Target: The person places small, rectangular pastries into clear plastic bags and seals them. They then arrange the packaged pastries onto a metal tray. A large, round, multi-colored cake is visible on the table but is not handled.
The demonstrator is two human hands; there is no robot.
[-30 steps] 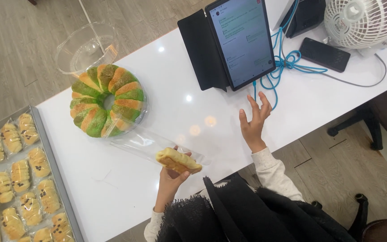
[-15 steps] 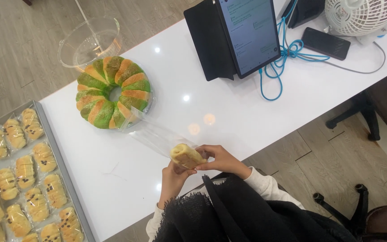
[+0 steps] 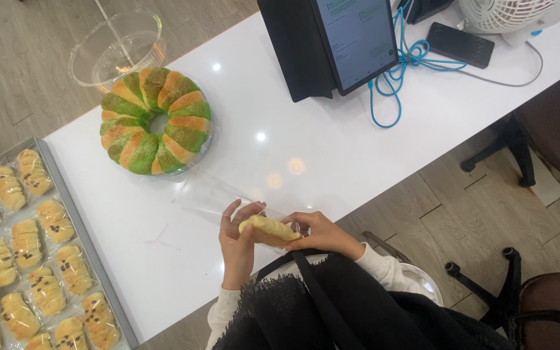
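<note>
Bread roll point(image 3: 268, 229) in clear bag point(image 3: 218, 194), held by both hands.

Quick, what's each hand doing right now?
Left hand: closed on the bun and its clear bag.
Right hand: closed on the bun's other end.

Bench point(image 3: 332, 175): white, smooth, glossy w/ light glare. Bag point(image 3: 218, 194) round the bun point(image 3: 268, 229): clear thin plastic, shiny; bun crust matt yellow. Tray point(image 3: 76, 220) grey metal, bowl point(image 3: 116, 46) clear plastic, floor point(image 3: 21, 58) matt wood.
</note>
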